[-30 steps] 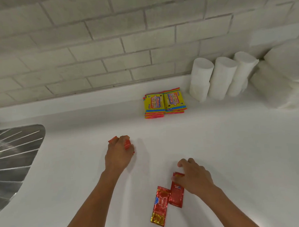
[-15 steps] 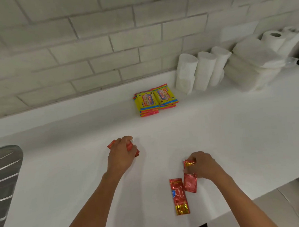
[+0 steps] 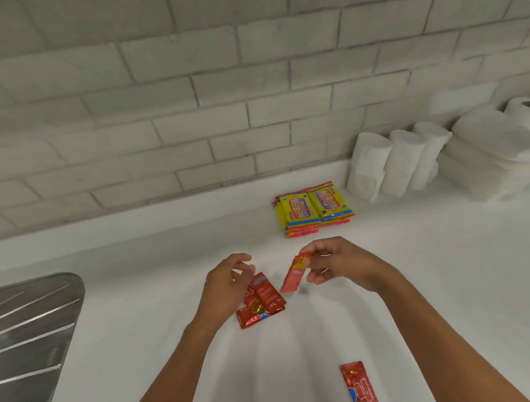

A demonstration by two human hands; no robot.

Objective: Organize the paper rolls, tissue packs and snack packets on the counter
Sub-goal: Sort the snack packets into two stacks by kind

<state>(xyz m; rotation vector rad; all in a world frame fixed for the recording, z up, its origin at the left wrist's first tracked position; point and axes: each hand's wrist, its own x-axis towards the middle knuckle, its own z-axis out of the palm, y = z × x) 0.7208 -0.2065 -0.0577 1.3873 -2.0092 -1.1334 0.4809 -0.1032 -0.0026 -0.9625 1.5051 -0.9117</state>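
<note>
My right hand [image 3: 341, 264] pinches one small red snack packet [image 3: 293, 275] by its top end, lifted above the white counter [image 3: 413, 285]. My left hand [image 3: 227, 281] hovers with loosely bent fingers over a small pile of red snack packets [image 3: 262, 304] lying crossed on the counter; it holds nothing. Another red packet [image 3: 360, 388] lies alone near the counter's front edge. Yellow snack packets [image 3: 314, 207] sit stacked by the back ledge. Three white paper rolls [image 3: 398, 161] stand against the wall, with tissue packs [image 3: 492, 160] piled to their right.
A steel sink drainboard [image 3: 30, 338] lies at the left edge. Grey brick tiles [image 3: 222, 96] back the counter. One more paper roll [image 3: 527, 110] tops the tissue packs at far right.
My right hand lifted a red packet from the front of the counter and carried it up toward the left hand. My left hand released its packets, which now lie in a small pile.
</note>
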